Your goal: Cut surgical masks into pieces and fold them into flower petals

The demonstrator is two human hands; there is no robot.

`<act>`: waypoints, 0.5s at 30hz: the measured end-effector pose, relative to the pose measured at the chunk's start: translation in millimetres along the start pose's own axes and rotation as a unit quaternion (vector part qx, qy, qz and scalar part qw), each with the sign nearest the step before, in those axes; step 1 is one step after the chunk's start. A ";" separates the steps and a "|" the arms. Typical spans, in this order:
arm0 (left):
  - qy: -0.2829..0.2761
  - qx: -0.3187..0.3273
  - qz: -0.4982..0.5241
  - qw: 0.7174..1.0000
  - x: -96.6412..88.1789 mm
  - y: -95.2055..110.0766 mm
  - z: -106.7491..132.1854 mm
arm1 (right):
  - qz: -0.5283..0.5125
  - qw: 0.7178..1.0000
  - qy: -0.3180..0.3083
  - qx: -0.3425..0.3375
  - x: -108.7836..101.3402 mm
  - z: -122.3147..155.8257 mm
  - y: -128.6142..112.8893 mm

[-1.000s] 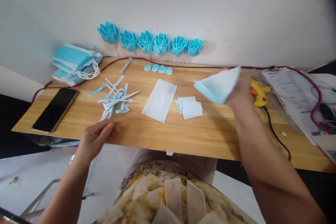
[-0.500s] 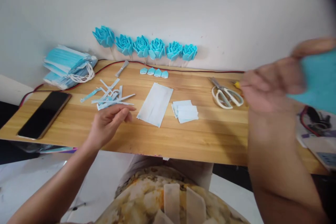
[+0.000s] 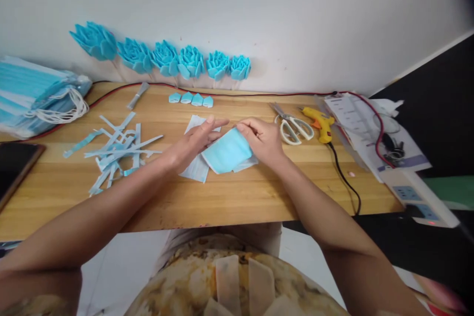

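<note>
A blue sheet of mask fabric (image 3: pixel 227 152) lies at the middle of the wooden table (image 3: pixel 229 197), on top of a white sheet (image 3: pixel 194 168) and a small stack of white pieces. My left hand (image 3: pixel 194 142) rests on the blue sheet's left edge, fingers stretched out flat. My right hand (image 3: pixel 261 139) holds the sheet's right edge, fingers curled over it.
Blue fabric roses (image 3: pixel 166 57) lean on the wall. Small blue petals (image 3: pixel 191 98) lie below them. Cut strips (image 3: pixel 114 148) lie left. A stack of face masks (image 3: pixel 37 91) and a phone (image 3: pixel 15 163) sit far left. Scissors (image 3: pixel 292 126), a yellow glue gun (image 3: pixel 318 121) and papers (image 3: pixel 370 128) sit right.
My right hand has brought the blue sheet down from the upper right onto the white pieces at the table's middle. My left hand moved right to meet it. The camera view shifted right.
</note>
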State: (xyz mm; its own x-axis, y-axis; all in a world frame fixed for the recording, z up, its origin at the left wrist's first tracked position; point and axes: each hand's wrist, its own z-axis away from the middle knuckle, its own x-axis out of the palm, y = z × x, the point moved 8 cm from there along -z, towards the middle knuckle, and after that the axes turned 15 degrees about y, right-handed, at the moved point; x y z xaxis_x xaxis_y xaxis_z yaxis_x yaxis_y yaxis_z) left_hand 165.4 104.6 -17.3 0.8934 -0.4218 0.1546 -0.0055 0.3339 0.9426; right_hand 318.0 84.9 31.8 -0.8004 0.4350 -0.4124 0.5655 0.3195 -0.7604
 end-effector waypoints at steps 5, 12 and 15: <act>0.046 0.089 -0.113 0.989 -8.1 12.1 -1.0 | 0.050 0.994 0.016 -0.097 -1.4 4.1 -14.3; 0.050 0.138 -0.187 0.971 -1.7 10.2 9.6 | -0.071 0.997 -0.009 0.001 5.8 13.7 -6.7; 0.074 0.161 -0.176 0.968 -5.3 14.5 13.1 | -0.134 0.987 -0.051 0.072 13.6 14.7 2.8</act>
State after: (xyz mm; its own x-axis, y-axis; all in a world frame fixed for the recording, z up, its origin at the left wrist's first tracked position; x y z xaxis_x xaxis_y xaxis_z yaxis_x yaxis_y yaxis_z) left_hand 154.7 100.7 -0.7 0.9203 -0.3275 -0.2139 0.1920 -0.0985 0.9765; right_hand 305.8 79.4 16.8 -0.9373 0.2624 -0.2294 0.3025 0.2854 -0.9094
